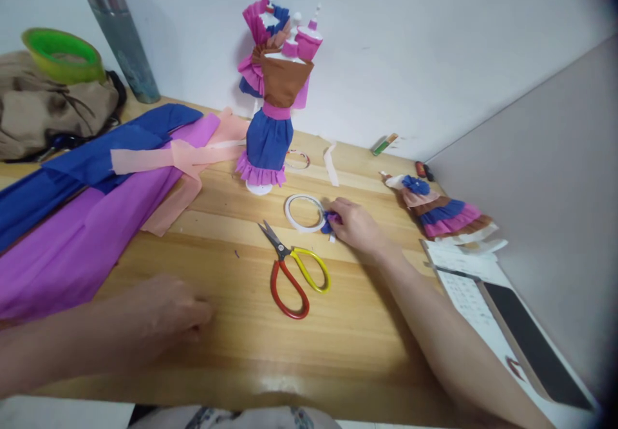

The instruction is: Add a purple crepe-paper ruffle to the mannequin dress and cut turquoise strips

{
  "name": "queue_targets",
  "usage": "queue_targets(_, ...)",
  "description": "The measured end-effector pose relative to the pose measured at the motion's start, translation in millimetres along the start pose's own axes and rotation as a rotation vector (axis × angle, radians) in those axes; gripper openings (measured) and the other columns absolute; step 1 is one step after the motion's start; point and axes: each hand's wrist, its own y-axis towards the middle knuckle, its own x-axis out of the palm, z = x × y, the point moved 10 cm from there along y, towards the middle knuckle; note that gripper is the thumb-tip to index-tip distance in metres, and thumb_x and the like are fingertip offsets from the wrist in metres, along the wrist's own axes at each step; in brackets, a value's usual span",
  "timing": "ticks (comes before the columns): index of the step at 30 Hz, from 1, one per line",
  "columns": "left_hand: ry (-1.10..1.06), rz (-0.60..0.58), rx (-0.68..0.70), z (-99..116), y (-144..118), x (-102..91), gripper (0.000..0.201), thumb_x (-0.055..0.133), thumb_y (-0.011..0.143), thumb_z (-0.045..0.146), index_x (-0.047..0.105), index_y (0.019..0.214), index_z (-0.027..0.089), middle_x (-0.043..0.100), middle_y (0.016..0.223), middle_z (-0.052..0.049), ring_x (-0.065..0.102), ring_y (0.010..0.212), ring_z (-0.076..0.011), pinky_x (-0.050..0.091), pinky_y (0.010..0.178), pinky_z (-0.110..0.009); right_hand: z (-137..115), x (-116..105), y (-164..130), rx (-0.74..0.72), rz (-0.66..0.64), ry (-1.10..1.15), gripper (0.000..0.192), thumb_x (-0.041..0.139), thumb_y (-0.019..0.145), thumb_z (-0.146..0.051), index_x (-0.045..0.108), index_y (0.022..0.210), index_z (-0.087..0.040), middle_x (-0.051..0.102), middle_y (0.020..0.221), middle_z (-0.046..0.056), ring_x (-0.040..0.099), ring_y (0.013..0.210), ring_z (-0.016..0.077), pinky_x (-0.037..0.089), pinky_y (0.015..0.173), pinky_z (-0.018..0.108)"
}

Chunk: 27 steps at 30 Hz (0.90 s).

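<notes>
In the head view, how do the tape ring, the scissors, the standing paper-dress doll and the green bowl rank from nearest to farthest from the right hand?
From the right hand:
1. Tape ring, just to its left, almost touching the fingers.
2. Scissors, lower left, toward the table's near edge.
3. Standing paper-dress doll, behind and left, toward the wall.
4. Green bowl, far left corner, on a brown bag.

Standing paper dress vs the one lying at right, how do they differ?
The standing dress is upright on a white base; the lying dress rests flat on the table near the wall. The standing dress has a long blue skirt with a purple frill; the lying dress has brown, blue and pink tiers. Both are crepe paper.
</notes>
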Motion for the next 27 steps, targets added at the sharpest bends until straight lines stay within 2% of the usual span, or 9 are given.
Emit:
queue_targets(1, -0.059, -0.08, 0.029, 2, 2, 2.4, 0.021, 0.052, 0.081, 0.016, 0.064, 0.064, 0.022, 0.067, 0.069, 0.003, 0.057, 0.063, -0.0127, 0.037, 0.06, -0.024, 2, 1, 3, 0.018, 0.021, 0.002, 0.011, 0.053, 0.076, -0.015, 0.063, 0.077, -0.017, 0.067, 0.077, 0.009, 0.06, 0.07, 0.0197, 0.045, 0.067, 0.029)
queue_targets(5, -0.245, 0.163, -0.105, -12, 25, -62.0, 0.015, 0.054, 0.078, 0.024, 0.068, 0.076, 0.018, 0.069, 0.073, 0.0, 0.059, 0.068, -0.0141, 0.042, 0.063, -0.024, 31, -11, 4, 0.212, 0.209, 0.256, 0.016, 0.052, 0.083, -0.03, 0.053, 0.07, -0.021, 0.054, 0.052, 0.001, 0.049, 0.048, 0.0163, 0.038, 0.048, 0.027)
queue_targets(8, -0.262, 0.16, -0.09, -8, 40, -77.8, 0.014, 0.058, 0.077, 0.024, 0.069, 0.078, 0.016, 0.069, 0.074, -0.002, 0.06, 0.07, -0.0151, 0.045, 0.065, -0.026, 49, -28, -7, 0.314, 0.43, 0.572, 0.022, 0.06, 0.08, -0.039, 0.049, 0.069, -0.022, 0.049, 0.051, -0.003, 0.043, 0.042, 0.0119, 0.034, 0.041, 0.024)
queue_targets(10, -0.213, 0.133, -0.004, 6, 49, -73.5, 0.014, 0.057, 0.08, 0.02, 0.069, 0.076, 0.014, 0.069, 0.076, -0.004, 0.062, 0.073, -0.0163, 0.047, 0.069, -0.027, 48, -29, -11, 0.326, 0.467, 0.719, 0.026, 0.067, 0.074, -0.04, 0.049, 0.068, -0.022, 0.05, 0.053, -0.004, 0.043, 0.041, 0.0098, 0.032, 0.04, 0.023)
queue_targets(14, 0.032, 0.18, 0.284, 58, 81, -64.5, 0.021, 0.05, 0.089, 0.015, 0.065, 0.073, 0.012, 0.069, 0.099, -0.012, 0.063, 0.091, -0.0204, 0.048, 0.08, -0.032, 16, -4, -6, 0.295, 0.237, 0.813, 0.032, 0.071, 0.071, -0.046, 0.051, 0.066, -0.021, 0.05, 0.049, -0.004, 0.041, 0.041, 0.009, 0.03, 0.04, 0.022)
queue_targets(16, 0.07, 0.182, 0.344, 78, 107, -60.6, 0.024, 0.045, 0.091, 0.009, 0.065, 0.079, 0.012, 0.066, 0.11, -0.013, 0.06, 0.108, -0.0229, 0.044, 0.093, -0.035, 0, 4, -4, 0.26, 0.186, 0.818, 0.03, 0.069, 0.071, -0.046, 0.052, 0.066, -0.021, 0.051, 0.049, -0.004, 0.041, 0.042, 0.0093, 0.031, 0.041, 0.022)
queue_targets(18, 0.166, 0.144, 0.387, 92, 134, -51.5, 0.016, 0.052, 0.086, 0.008, 0.066, 0.077, 0.013, 0.066, 0.105, -0.011, 0.06, 0.104, -0.024, 0.045, 0.088, -0.035, -12, 5, -4, 0.227, 0.176, 0.778, 0.027, 0.065, 0.072, -0.045, 0.051, 0.068, -0.022, 0.052, 0.052, -0.004, 0.042, 0.043, 0.0096, 0.033, 0.043, 0.023)
queue_targets(22, 0.375, 0.087, 0.367, 93, 168, -29.1, 0.019, 0.052, 0.079, 0.001, 0.067, 0.08, 0.013, 0.067, 0.085, -0.009, 0.063, 0.088, -0.023, 0.046, 0.075, -0.032, -17, -3, -16, 0.194, 0.155, 0.558, 0.022, 0.059, 0.073, -0.04, 0.051, 0.065, -0.021, 0.052, 0.052, -0.002, 0.041, 0.046, 0.0111, 0.033, 0.045, 0.024)
queue_targets(27, 0.434, 0.129, 0.421, 92, 172, -20.3, 0.035, 0.039, 0.074, -0.01, 0.065, 0.087, 0.009, 0.067, 0.094, -0.012, 0.06, 0.096, -0.0226, 0.045, 0.081, -0.032, 7, -39, -45, 0.265, 0.222, 0.403, 0.015, 0.062, 0.071, -0.034, 0.061, 0.068, -0.019, 0.057, 0.054, 0.0, 0.044, 0.049, 0.0127, 0.033, 0.047, 0.025)
